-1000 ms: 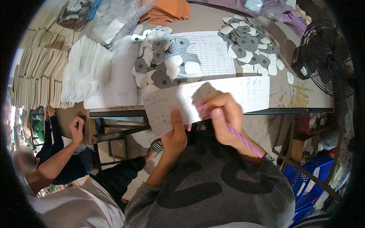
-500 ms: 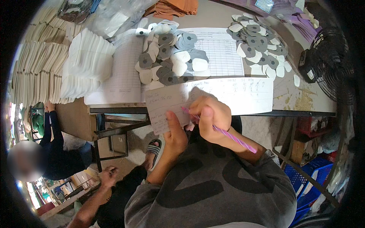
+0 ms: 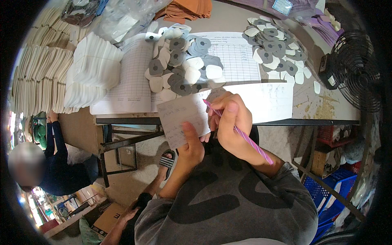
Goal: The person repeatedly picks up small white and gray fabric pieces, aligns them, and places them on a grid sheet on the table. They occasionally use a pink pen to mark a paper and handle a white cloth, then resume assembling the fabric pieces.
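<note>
A long white sheet of paper (image 3: 261, 102) with handwritten lines overhangs the table's near edge. Its left end is pinched in my left hand (image 3: 191, 145), the thumb on top and the fingers underneath. My right hand (image 3: 234, 118) grips a pink-and-white striped pen (image 3: 252, 143), with its tip at the writing near the upper part of the sheet. The fingers of that hand rest on the paper and cover part of it. Just beyond the sheet, grey and white cut pieces (image 3: 178, 61) lie heaped on an open ledger book (image 3: 132, 75).
White stacked pieces (image 3: 96, 61) stand at the left. Another pile of grey and white pieces (image 3: 275, 49) sits at the right, beside a black fan (image 3: 354, 69). Orange pieces (image 3: 185, 9) lie at the back. Blue crates (image 3: 330, 196) are below right. A co-worker (image 3: 69, 163) is at the left.
My right hand and the pen have shifted slightly up the sheet. The sheet's left end has tilted a little. A nearby person's arm at lower left has moved down.
</note>
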`<state>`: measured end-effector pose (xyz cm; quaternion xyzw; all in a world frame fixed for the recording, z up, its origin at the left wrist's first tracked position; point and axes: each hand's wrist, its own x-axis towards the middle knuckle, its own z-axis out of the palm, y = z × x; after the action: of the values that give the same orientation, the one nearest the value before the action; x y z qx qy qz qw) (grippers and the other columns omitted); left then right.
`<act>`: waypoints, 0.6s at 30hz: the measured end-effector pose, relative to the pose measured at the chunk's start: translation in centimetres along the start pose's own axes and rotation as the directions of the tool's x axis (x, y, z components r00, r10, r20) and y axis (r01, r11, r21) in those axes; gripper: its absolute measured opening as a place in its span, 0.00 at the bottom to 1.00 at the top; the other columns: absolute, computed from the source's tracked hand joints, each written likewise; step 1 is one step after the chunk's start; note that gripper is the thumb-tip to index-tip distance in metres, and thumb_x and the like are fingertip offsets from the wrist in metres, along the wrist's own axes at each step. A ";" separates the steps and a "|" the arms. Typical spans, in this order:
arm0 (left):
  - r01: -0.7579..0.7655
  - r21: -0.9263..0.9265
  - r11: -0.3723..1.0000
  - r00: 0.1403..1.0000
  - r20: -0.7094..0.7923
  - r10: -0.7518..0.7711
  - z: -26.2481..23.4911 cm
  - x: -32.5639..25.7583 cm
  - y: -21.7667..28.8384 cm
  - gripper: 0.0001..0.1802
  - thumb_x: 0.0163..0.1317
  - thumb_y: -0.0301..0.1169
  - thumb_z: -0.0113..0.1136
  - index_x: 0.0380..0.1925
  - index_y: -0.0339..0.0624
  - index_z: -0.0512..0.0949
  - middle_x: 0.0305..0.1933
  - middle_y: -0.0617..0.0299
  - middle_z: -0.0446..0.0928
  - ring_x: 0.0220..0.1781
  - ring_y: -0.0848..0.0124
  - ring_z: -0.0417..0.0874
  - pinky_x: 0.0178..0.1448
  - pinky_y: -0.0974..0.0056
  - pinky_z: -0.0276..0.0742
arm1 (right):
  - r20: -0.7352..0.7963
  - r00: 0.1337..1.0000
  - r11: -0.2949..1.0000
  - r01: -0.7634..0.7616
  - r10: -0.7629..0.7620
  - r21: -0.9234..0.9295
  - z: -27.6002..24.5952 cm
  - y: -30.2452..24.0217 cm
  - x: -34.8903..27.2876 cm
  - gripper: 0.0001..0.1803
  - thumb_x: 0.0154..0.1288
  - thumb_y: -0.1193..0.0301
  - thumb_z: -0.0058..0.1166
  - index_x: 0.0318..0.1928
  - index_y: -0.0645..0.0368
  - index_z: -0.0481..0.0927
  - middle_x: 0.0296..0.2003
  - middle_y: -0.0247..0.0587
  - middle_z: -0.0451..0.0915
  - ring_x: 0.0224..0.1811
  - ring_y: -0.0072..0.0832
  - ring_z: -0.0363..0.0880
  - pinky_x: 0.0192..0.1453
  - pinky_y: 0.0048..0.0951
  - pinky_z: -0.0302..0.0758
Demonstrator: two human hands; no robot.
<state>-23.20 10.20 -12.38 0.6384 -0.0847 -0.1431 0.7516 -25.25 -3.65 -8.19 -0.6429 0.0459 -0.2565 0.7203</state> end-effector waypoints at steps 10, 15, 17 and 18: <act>0.015 -0.189 0.982 1.000 0.022 -0.011 -1.3 0.2 0.3 0.24 0.90 0.49 0.38 0.57 0.39 0.74 0.39 0.62 0.79 0.29 0.76 0.73 0.29 0.67 0.68 | 0.079 0.980 0.981 0.178 -0.183 0.072 -2.9 -0.4 -0.4 0.25 0.90 0.57 0.39 0.42 0.65 0.77 0.31 0.45 0.79 0.25 0.23 0.74 0.30 0.28 0.73; -0.138 -0.530 0.837 0.977 -0.212 0.027 -7.0 0.6 3.2 0.34 0.86 0.52 0.44 0.73 0.33 0.69 0.65 0.46 0.81 0.64 0.53 0.85 0.66 0.46 0.83 | -0.120 0.961 0.908 0.276 -0.250 0.316 -7.8 -1.8 0.0 0.26 0.90 0.50 0.33 0.42 0.59 0.71 0.30 0.44 0.74 0.24 0.25 0.69 0.28 0.29 0.70; -0.331 -0.503 0.799 0.900 -0.422 0.107 -10.4 0.5 4.4 0.33 0.87 0.48 0.41 0.75 0.30 0.66 0.67 0.45 0.80 0.66 0.51 0.84 0.71 0.43 0.81 | -0.201 0.963 0.911 0.239 -0.178 0.336 -9.6 -1.6 0.8 0.26 0.90 0.49 0.31 0.41 0.58 0.69 0.29 0.40 0.70 0.24 0.25 0.66 0.28 0.29 0.70; -0.397 -0.325 0.858 0.813 -0.559 0.164 -11.8 0.3 4.7 0.31 0.86 0.46 0.43 0.76 0.31 0.66 0.67 0.46 0.80 0.66 0.53 0.84 0.70 0.44 0.81 | -0.240 0.961 0.926 0.208 -0.134 0.315 -10.3 -1.3 1.2 0.26 0.90 0.50 0.32 0.41 0.57 0.69 0.28 0.39 0.69 0.24 0.24 0.65 0.28 0.29 0.69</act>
<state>-18.73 21.81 -9.76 0.4521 0.0562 0.1323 0.8803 -28.65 -13.50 -8.32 -0.4801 0.0219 -0.3903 0.7853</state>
